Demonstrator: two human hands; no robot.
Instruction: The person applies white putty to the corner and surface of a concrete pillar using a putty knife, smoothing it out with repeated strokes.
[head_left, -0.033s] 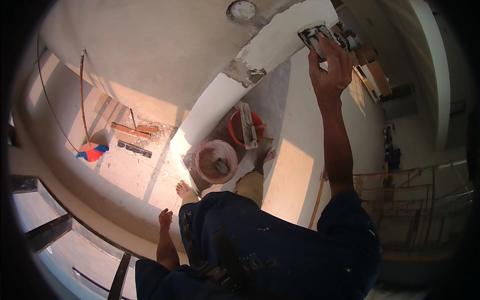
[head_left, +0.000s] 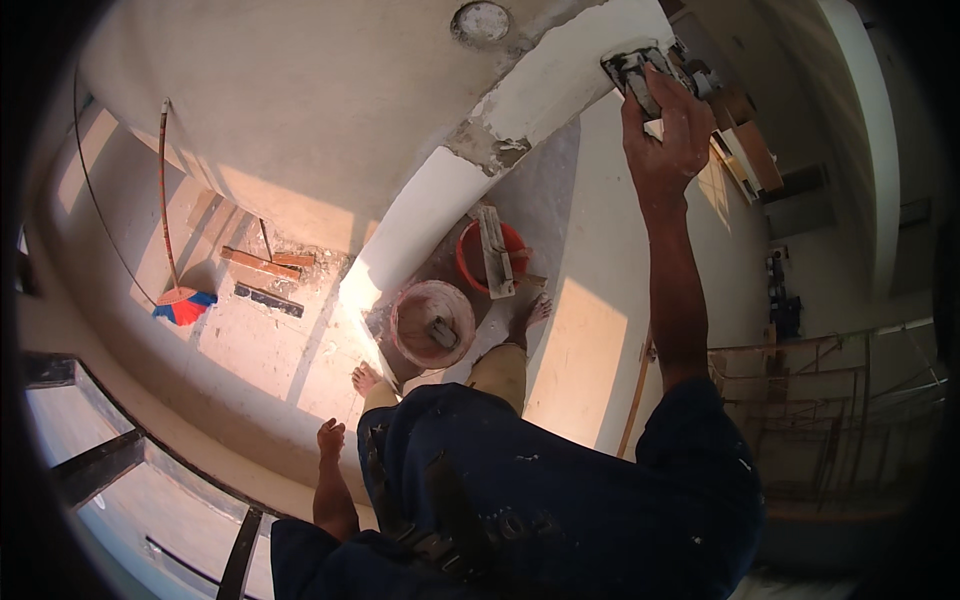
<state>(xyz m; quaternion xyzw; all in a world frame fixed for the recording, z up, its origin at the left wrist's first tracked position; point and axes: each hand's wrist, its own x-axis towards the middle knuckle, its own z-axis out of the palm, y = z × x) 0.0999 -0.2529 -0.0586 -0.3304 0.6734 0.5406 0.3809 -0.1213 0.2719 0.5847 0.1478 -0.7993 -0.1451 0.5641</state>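
My right hand [head_left: 668, 135] is raised at the upper right, its fingers gripping a dark plastering float [head_left: 640, 78] smeared with pale plaster. The float rests against the upper end of a white plastered wall edge [head_left: 555, 75]. A rough grey patch [head_left: 487, 147] breaks the white coat lower down. My left hand [head_left: 331, 437] hangs low at my side with fingers curled, and no object shows in it. Between it and the wall edge stands a pinkish plaster-coated bucket [head_left: 405, 345] with a small grey tool [head_left: 442, 331] inside.
A red bucket [head_left: 466, 262] with a wooden board [head_left: 496, 252] across it stands beside the pinkish one, near my bare feet. Wood pieces [head_left: 260, 262] and a broom [head_left: 183, 303] are on the left. A window frame [head_left: 100, 465] is lower left; metal scaffolding [head_left: 830, 400] stands right.
My right hand and the float have shifted slightly to the right and down along the white surface. My left hand has stayed about where it was.
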